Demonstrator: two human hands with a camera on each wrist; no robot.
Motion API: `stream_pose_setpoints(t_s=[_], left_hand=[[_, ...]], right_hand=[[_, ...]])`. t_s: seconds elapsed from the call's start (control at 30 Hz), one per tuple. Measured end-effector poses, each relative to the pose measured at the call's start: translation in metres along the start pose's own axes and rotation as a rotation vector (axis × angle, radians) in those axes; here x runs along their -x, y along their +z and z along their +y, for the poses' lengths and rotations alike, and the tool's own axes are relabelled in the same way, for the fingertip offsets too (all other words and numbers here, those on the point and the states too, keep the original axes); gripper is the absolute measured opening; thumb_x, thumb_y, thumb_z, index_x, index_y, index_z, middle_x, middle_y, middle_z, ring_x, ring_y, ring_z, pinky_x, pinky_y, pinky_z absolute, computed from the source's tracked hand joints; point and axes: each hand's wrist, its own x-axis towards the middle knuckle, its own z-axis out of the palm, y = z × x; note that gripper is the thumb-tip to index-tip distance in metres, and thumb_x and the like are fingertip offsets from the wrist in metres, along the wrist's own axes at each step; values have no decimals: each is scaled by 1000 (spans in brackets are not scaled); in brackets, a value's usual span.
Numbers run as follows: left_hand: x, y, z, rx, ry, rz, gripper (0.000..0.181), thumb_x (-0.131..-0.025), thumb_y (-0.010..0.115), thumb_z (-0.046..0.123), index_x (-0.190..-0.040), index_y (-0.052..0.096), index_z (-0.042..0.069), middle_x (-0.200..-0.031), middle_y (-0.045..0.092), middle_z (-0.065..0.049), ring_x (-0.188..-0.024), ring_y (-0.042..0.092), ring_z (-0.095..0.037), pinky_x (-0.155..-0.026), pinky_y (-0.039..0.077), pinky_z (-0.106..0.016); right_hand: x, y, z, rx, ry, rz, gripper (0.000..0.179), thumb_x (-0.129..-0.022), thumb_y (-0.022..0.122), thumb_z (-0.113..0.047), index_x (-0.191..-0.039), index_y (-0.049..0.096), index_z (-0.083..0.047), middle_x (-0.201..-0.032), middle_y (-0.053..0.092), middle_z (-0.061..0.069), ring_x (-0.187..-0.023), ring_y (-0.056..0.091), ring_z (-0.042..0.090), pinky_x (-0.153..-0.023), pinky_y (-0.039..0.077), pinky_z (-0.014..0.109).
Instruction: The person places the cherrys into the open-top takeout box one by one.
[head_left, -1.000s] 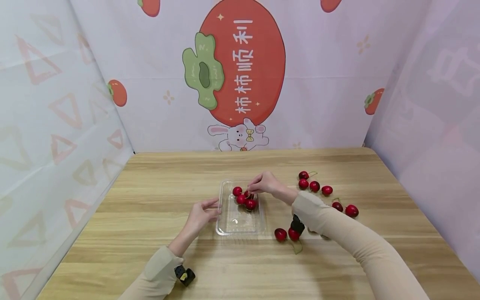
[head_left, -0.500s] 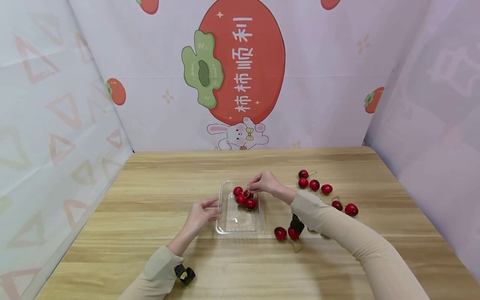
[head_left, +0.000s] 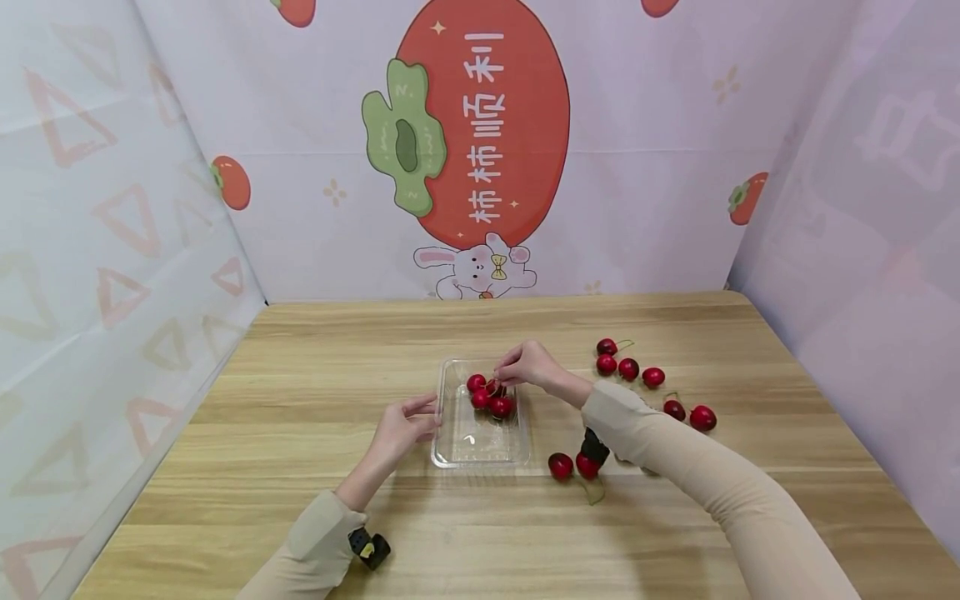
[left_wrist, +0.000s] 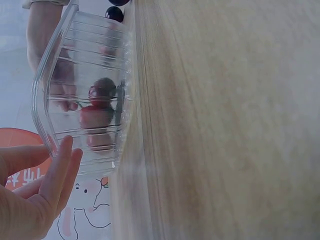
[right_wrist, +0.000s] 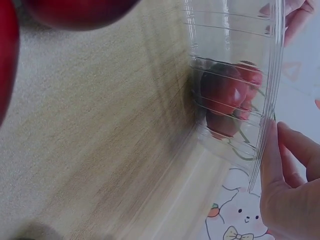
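A clear plastic box (head_left: 480,457) stands open on the table, with several red cherries (head_left: 501,407) grouped toward its far right corner. My left hand (head_left: 401,429) holds the box's left side; in the left wrist view its thumb is at the rim and its fingertips lie against the outer wall. Over the far right corner, my right hand (head_left: 531,367) has thumb and forefinger brought together just above the cherries. A thin green stem (right_wrist: 245,135) rises toward these fingertips in the right wrist view, and they appear to pinch it. The fingers partly cover one dark cherry.
Several loose cherries (head_left: 628,369) lie right of the box, a few with stems. Two more cherries (head_left: 560,467) lie near its front right corner, one partly behind the right wrist's black camera (head_left: 595,447). Something under the right sleeve (head_left: 675,450) is mostly hidden. Printed cloth (head_left: 637,208) backs the wooden table (head_left: 315,350).
Both hands stay in place on and over the box. The cherries inside shift only very slightly, and the whole view drifts a little upward.
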Motion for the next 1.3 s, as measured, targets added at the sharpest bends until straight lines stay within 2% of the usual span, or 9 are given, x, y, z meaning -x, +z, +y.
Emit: stream_pose_setpoints(t_s=[0.27,0.47,0.6,0.7,0.87,1.1,1.3], left_hand=[[0,0,0,-2,-3,2,42,-75,58,-12,-116,50,-11,-104,57,-28,-83,63,-32,-65,57,-30],[-1,0,1,-3,-6,6,42,-74,59,-11,-116,50,-11,-104,58,-28,-81,63,-29,-65,57,-30],[-1,1,2,-5,-14,13,42,-75,59,-11,-116,51,-10,-104,58,-27,-83,63,-31,-67,57,-31],[0,1,3,-14,-5,15,41,-75,59,-11,-116,51,-10,-103,58,-27,-83,62,-31,-67,57,-33],[1,2,2,-12,-5,16,41,-75,59,-11,-115,51,-11,-103,58,-28,-83,63,-31,-67,57,-33],[1,2,1,-4,-1,13,41,-75,59,-11,-115,51,-12,-103,58,-28,-83,63,-31,-66,57,-32],[2,3,3,1,1,15,41,-75,59,-11,-115,50,-13,-103,58,-29,-83,63,-32,-66,57,-34]], right_hand=[[4,-6,-1,-50,-34,-46,21,-80,61,3,-97,60,14,-86,64,24,-74,65,27,-74,54,42],[6,-21,-5,-29,-82,-124,28,-83,59,-3,-105,56,15,-99,59,30,-87,60,37,-78,53,44],[7,-33,-8,8,-87,-155,32,-84,58,-5,-108,54,15,-101,59,29,-88,60,35,-80,51,46],[7,-44,-9,47,-96,-151,32,-84,58,-6,-108,54,15,-100,60,27,-87,61,33,-80,51,46],[6,-64,-4,104,-101,-128,31,-84,59,-8,-108,56,12,-99,62,23,-92,58,37,-78,53,42],[5,-86,5,146,-117,-80,30,-84,58,-6,-108,55,13,-103,59,27,-93,57,40,-79,52,44],[6,-104,10,178,-110,-63,31,-85,56,-5,-110,54,13,-106,58,28,-93,58,37,-79,53,40]])
